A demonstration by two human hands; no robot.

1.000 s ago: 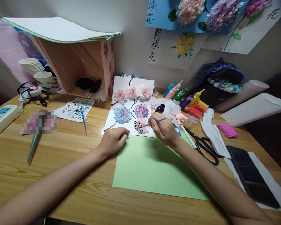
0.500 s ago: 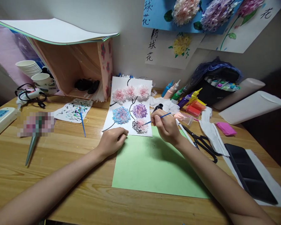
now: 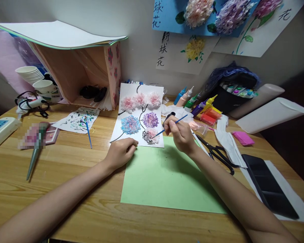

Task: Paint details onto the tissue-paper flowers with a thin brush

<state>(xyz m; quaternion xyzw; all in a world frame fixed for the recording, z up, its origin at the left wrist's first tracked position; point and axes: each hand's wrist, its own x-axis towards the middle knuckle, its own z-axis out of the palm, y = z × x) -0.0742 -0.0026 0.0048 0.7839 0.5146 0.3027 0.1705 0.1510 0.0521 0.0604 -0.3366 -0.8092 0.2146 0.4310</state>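
My right hand (image 3: 179,135) is closed in a pinch around a thin blue paintbrush (image 3: 181,118). The brush tip touches the lower right flower (image 3: 151,135), which is pale pink with black paint over its left part. That flower is on a white sheet (image 3: 152,88) with other raised pink, blue and purple flowers and black painted stems. At the sheet's lower left edge rests my left hand (image 3: 121,152), its fingers curled in; their undersides are hidden. Just behind my right hand lies a small black bottle (image 3: 168,118), partly covered by it. A green sheet (image 3: 167,182) lies below both hands.
Paint bottles (image 3: 192,101), black scissors (image 3: 220,155) and a black palette (image 3: 268,185) are to the right. On the left are a paint-marked tissue (image 3: 77,119), a second blue brush (image 3: 88,135) and a grey-green tool (image 3: 34,162). An open pink box (image 3: 114,74) stands behind.
The brush in my right hand now leans more steeply, its rear end higher, with its tip still at the same flower. My left hand stays in place. The view has shifted slightly.
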